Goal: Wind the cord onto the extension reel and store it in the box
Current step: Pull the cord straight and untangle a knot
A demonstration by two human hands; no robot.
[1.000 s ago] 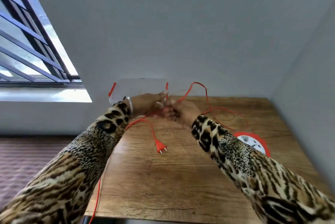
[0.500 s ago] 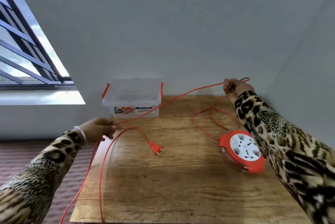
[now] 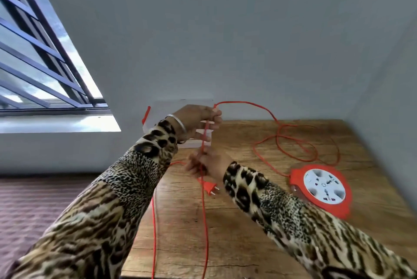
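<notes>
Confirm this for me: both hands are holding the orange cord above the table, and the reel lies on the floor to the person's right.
Wrong on one point: in the head view the reel lies on the wooden table, not the floor. The left hand and right hand do hold the orange cord.

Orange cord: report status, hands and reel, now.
Left hand and right hand both gripping thin orange cord. Round orange-and-white reel flat on wooden table, cord loose, unwound. Clear plastic box behind hands.

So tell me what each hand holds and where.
Both hold the orange cord mid-length: left hand pinches it higher, right hand lower, above the plug.
</notes>
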